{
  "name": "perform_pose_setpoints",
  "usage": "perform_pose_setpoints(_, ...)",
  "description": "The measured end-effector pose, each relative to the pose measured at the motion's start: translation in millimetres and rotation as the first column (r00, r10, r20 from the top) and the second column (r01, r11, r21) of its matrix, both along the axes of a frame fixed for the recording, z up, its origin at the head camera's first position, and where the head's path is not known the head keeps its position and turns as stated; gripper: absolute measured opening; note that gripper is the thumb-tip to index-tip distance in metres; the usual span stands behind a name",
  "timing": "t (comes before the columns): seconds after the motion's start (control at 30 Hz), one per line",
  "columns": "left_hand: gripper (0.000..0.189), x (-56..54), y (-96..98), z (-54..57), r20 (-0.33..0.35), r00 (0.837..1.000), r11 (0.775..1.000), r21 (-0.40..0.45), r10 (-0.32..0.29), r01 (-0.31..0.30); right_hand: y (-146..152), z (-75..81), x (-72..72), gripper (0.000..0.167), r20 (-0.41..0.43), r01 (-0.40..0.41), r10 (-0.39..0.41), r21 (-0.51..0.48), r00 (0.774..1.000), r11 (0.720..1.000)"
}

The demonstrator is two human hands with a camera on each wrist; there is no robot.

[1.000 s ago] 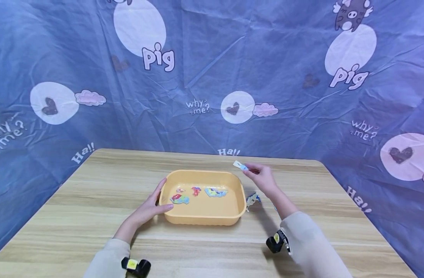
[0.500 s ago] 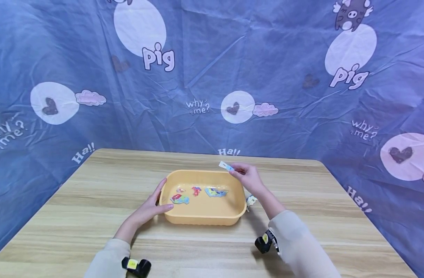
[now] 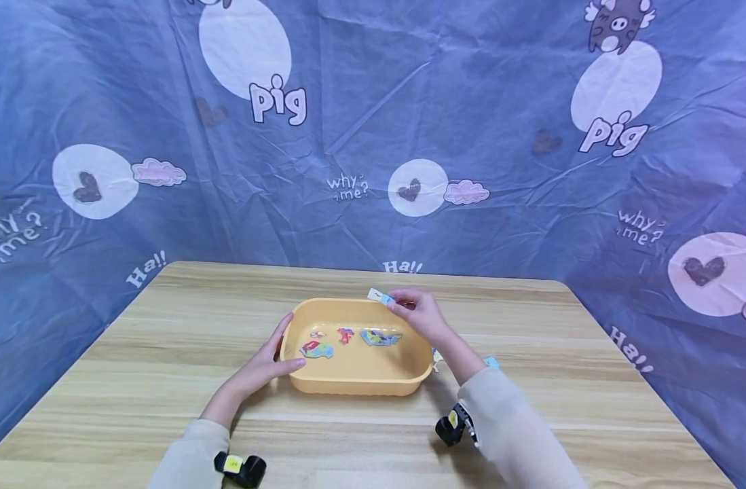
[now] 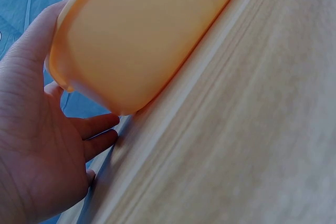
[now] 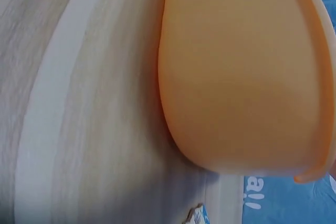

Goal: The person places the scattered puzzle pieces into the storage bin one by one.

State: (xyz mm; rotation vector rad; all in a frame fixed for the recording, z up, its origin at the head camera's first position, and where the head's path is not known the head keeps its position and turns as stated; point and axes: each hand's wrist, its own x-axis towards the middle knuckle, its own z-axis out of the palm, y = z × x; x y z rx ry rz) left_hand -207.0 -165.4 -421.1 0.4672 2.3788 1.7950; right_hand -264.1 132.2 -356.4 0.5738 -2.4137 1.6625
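Observation:
A yellow-orange plastic basin [image 3: 360,371] stands on the table in the head view. My left hand [image 3: 261,367] grips its left end, thumb over the rim and the other fingers along the outer wall; the left wrist view shows those fingers [image 4: 94,127] beside the basin's lower corner. Above the basin's far rim, my right hand [image 3: 423,316] pinches a small flat white and light-blue piece [image 3: 379,296]. Inside lie several flat coloured pieces: a red and blue-green one [image 3: 316,349], a red one [image 3: 345,335] and a blue and yellow one [image 3: 380,337]. In the right wrist view the basin hides most of the right hand.
A whitish cut-out piece [image 3: 437,360] lies against the basin's right side, partly hidden by the right forearm. A light-blue piece [image 3: 491,363] shows just beyond that sleeve. Behind the wooden table [image 3: 226,292] hangs a blue patterned cloth [image 3: 348,136].
My right hand has carried the small white and light-blue piece leftward, from right of the basin to above its far rim. The left hand and basin have stayed put.

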Motion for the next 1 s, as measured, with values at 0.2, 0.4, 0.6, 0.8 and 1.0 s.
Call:
perform_pose_setpoints(0.2, 0.088, 0.1, 0.3, 0.3, 0.009, 1.0, 1.0, 0.0, 0.0, 0.0, -12, 13.0, 14.8, 0.02, 0.028, -0.049, 0.049, 0.006, 0.998, 0.999)
perform_pose_setpoints(0.4, 0.089, 1.0, 0.4, 1.6, 0.012, 1.0, 1.0, 0.005, -0.007, 0.007, -18, 10.2, 15.2, 0.019, 0.034, -0.081, 0.079, 0.053, 0.996, 0.995)
perform_pose_setpoints(0.6, 0.088, 0.8, 0.0, 1.4, 0.013, 1.0, 1.0, -0.006, -0.002, 0.002, -20, -9.5, -0.9, 0.021, 0.095, -0.147, 0.141, 0.062, 0.985, 0.987)
perform_pose_setpoints(0.8, 0.087, 0.3, 0.2, 0.5, 0.023, 1.0, 1.0, -0.009, 0.0, 0.0, -26, -19.3, -6.1, 0.023, 0.158, -0.16, 0.14, 0.123, 0.977, 0.979)
perform_pose_setpoints(1.0, 0.088, 0.3, 0.4, 1.1, 0.018, 1.0, 1.0, -0.002, -0.003, 0.003, -29, -21.8, -6.6, 0.019, 0.151, -0.183, 0.157, 0.176, 0.976, 0.967)
